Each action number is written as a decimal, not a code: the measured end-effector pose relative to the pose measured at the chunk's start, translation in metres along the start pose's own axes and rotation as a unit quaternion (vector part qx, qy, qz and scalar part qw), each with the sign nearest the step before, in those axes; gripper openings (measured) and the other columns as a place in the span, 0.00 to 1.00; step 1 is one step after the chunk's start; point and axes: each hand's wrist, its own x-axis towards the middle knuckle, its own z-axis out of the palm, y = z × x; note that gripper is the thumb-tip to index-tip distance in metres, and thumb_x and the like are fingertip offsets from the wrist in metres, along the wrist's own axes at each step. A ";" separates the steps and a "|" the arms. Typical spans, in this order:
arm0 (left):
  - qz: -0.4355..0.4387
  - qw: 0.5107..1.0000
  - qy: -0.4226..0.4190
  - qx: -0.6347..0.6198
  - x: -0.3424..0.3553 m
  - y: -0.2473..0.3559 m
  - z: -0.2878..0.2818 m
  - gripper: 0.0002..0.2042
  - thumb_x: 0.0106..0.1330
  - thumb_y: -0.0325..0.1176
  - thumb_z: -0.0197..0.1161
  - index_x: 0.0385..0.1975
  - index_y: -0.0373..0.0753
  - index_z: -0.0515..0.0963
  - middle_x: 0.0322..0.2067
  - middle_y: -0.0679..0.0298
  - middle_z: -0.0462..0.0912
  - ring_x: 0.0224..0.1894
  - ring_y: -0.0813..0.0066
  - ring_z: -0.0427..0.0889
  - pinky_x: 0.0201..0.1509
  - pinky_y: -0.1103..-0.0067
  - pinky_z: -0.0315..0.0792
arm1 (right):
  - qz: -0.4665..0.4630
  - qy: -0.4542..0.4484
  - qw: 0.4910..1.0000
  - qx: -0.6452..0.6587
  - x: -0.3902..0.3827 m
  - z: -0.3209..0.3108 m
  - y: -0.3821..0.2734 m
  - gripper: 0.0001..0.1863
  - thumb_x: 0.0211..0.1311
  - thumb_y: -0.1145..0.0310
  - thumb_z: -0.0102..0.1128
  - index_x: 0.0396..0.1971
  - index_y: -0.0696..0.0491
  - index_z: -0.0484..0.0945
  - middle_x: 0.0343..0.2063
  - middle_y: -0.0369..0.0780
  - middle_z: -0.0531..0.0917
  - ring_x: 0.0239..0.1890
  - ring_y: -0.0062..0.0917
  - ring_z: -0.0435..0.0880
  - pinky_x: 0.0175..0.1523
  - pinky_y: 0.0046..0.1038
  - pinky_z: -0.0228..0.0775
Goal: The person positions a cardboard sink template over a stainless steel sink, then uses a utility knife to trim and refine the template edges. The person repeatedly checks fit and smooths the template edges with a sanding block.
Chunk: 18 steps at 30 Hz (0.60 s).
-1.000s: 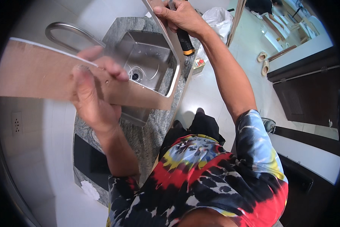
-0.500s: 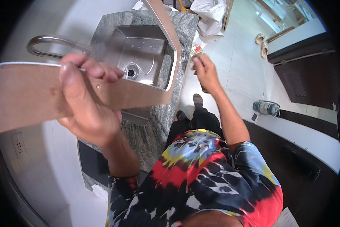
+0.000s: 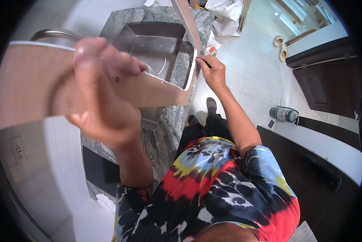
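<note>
A brown board (image 3: 156,89) with a pale cut edge is raised over the sink, bent into an L-shape by a rounded inner corner. My left hand (image 3: 104,92) is closed on its wide left part, thumb on the near face and fingers over the upper edge. My right hand (image 3: 214,74) is closed, its fingertips at the board's rounded corner on the right. A small dark bit shows at those fingertips, too little to name. Below the board lies the steel sink (image 3: 156,30), with a thin white loop of cord or tube inside it.
A grey stone counter (image 3: 148,151) surrounds the sink, with a curved steel faucet (image 3: 56,33) at its left. Past my right hand is a small box with a red spot (image 3: 212,50). White bags (image 3: 226,16), slippers (image 3: 283,52) and a green cylinder (image 3: 283,114) are farther off.
My right hand has moved left, from beside the counter to the board's corner. The board and my left hand have shifted slightly up and right in view, now covering the drain.
</note>
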 end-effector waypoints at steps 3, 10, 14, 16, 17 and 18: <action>-0.011 1.000 0.020 0.013 0.001 -0.002 -0.001 0.15 0.78 0.39 0.58 0.47 0.30 0.74 0.28 0.61 0.76 0.29 0.68 0.78 0.38 0.64 0.78 | -0.061 0.009 0.997 -0.050 0.002 0.010 0.000 0.06 0.63 0.72 0.72 0.38 0.56 0.88 0.32 0.43 0.88 0.32 0.33 0.88 0.39 0.30 0.79; 0.008 1.000 -0.012 0.021 0.001 -0.007 -0.006 0.17 0.79 0.42 0.56 0.47 0.30 0.74 0.31 0.61 0.76 0.31 0.68 0.78 0.40 0.64 0.77 | -0.091 -0.003 0.984 -0.153 0.008 0.013 -0.001 0.04 0.63 0.72 0.71 0.35 0.54 0.85 0.28 0.42 0.84 0.28 0.37 0.86 0.34 0.34 0.78; -0.016 1.000 -0.001 0.021 0.003 -0.007 -0.012 0.17 0.80 0.43 0.54 0.49 0.31 0.72 0.31 0.62 0.75 0.32 0.69 0.77 0.41 0.65 0.77 | -0.085 -0.020 0.985 -0.147 -0.001 0.015 -0.002 0.05 0.62 0.73 0.70 0.36 0.55 0.84 0.28 0.43 0.83 0.29 0.39 0.86 0.34 0.36 0.77; 0.005 0.999 -0.016 0.040 0.005 -0.011 -0.016 0.17 0.80 0.43 0.54 0.49 0.31 0.72 0.31 0.62 0.74 0.32 0.70 0.76 0.41 0.66 0.77 | -0.078 -0.030 0.986 -0.144 -0.013 0.012 -0.010 0.05 0.61 0.75 0.69 0.37 0.54 0.84 0.30 0.42 0.83 0.31 0.40 0.86 0.36 0.38 0.78; 0.008 0.999 -0.013 0.046 0.006 -0.011 -0.017 0.17 0.80 0.43 0.54 0.49 0.31 0.72 0.31 0.62 0.74 0.32 0.70 0.76 0.41 0.66 0.77 | -0.086 -0.045 0.986 -0.139 -0.022 0.010 -0.018 0.04 0.62 0.76 0.68 0.36 0.55 0.84 0.29 0.42 0.83 0.31 0.40 0.86 0.35 0.38 0.78; 0.010 0.999 -0.014 0.049 0.007 -0.011 -0.015 0.18 0.80 0.43 0.54 0.49 0.30 0.72 0.31 0.62 0.74 0.32 0.70 0.76 0.41 0.66 0.77 | -0.087 -0.058 0.985 -0.134 -0.031 0.005 -0.025 0.05 0.61 0.76 0.69 0.36 0.55 0.84 0.29 0.43 0.83 0.31 0.40 0.86 0.35 0.38 0.78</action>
